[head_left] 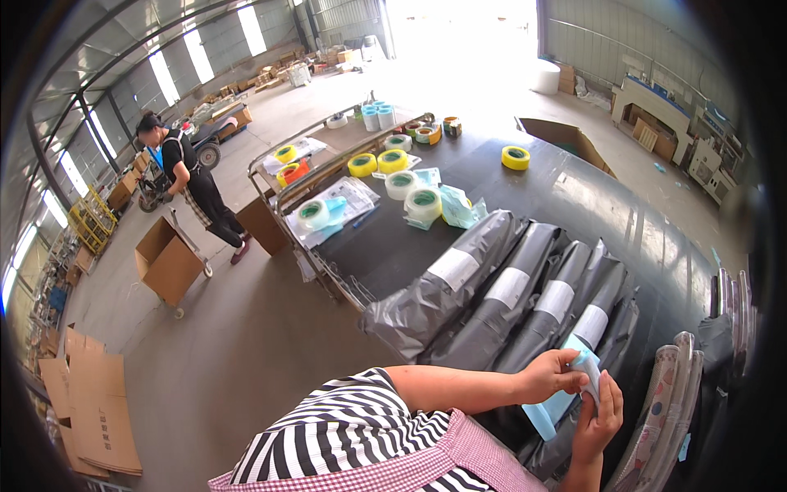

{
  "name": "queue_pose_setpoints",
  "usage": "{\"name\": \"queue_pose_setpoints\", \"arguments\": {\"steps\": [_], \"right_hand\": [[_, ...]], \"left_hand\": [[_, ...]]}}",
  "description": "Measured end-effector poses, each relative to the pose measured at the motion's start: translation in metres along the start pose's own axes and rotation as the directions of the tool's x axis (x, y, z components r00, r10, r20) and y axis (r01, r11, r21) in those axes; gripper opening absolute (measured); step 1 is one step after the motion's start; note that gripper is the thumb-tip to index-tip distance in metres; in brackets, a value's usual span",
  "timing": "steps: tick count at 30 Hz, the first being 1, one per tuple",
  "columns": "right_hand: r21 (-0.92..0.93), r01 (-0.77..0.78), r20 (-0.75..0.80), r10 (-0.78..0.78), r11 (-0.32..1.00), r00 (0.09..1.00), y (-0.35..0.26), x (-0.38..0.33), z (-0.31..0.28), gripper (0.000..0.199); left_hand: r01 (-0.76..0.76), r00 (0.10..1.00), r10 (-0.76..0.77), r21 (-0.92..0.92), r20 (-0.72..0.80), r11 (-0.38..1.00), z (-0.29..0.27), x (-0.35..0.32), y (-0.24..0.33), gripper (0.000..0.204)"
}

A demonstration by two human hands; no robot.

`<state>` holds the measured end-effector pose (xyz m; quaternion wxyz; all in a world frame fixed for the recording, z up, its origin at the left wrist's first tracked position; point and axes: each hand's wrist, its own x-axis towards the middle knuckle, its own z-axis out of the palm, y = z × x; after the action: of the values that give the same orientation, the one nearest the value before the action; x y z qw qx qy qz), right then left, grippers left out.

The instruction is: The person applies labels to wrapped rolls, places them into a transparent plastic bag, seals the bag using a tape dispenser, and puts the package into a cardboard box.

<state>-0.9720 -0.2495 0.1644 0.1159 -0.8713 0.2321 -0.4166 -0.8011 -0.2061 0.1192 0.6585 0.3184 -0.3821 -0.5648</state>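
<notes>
Both my hands are at the near right edge of the dark table, pinching a light blue sheet that looks rolled or folded at its top. My left hand grips it from the left with thumb and fingers. My right hand holds it from below on the right. A wider piece of light blue sheet hangs under my left hand; I cannot tell whether it is the same piece. Just beyond my hands lie several long packages in dark grey plastic, side by side, each with a white label.
Patterned rolls in clear wrap stand at my right. Clear tape rolls and yellow tape rolls sit on the table. A metal-framed cart adjoins it. At left, a person stands by a cardboard box; flattened cartons lean nearer.
</notes>
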Motion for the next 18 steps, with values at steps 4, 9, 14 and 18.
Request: {"name": "queue_pose_setpoints", "arguments": {"steps": [4,9,14,18], "right_hand": [[0.061,-0.026,-0.050,0.029,0.998,0.998,0.031,0.006,-0.022,0.025],[0.360,-0.251,0.143,0.213,0.899,0.967,0.054,0.012,-0.046,0.018],[0.542,-0.698,0.576,0.399,0.467,0.714,0.128,0.026,-0.084,0.021],[0.474,-0.854,0.574,0.658,0.217,0.486,0.205,0.061,-0.112,0.025]], "left_hand": [[-0.006,0.990,0.024,0.130,-0.139,0.992,0.031,0.022,-0.008,0.017],[-0.080,0.980,0.151,0.443,-0.126,0.893,0.048,0.016,-0.013,0.019],[-0.005,0.999,0.029,0.622,-0.028,0.783,0.050,0.026,-0.022,0.023],[0.256,0.958,-0.269,0.721,-0.100,0.644,0.050,0.030,-0.019,0.015]]}}
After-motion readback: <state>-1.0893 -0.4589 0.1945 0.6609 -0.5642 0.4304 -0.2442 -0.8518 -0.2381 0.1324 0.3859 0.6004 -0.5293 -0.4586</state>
